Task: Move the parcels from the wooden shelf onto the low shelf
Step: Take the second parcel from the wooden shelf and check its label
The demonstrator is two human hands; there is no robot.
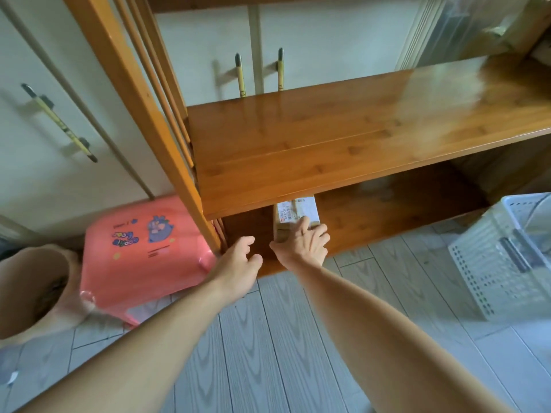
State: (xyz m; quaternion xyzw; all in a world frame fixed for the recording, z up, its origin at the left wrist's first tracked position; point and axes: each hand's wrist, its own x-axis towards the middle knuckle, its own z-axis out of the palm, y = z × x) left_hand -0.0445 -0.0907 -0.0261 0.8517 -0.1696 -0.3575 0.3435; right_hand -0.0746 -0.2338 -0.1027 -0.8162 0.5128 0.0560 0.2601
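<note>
A small cardboard parcel point(293, 214) with a white label lies on the low shelf board point(387, 216) of the wooden shelf unit, partly hidden under the shelf above. My right hand point(304, 244) rests on the parcel's near end, fingers spread over its top and thumb at its left side. My left hand point(238, 259) hovers just left of it at the low shelf's front edge, fingers curled and apart, holding nothing. The upper wooden shelf point(343, 138) shows bare board.
A pink plastic stool point(140, 251) stands left of the shelf unit on the grey plank floor. A brown round container point(32, 290) sits at far left. A white perforated basket point(504, 254) stands at right. White cupboard doors with handles are behind.
</note>
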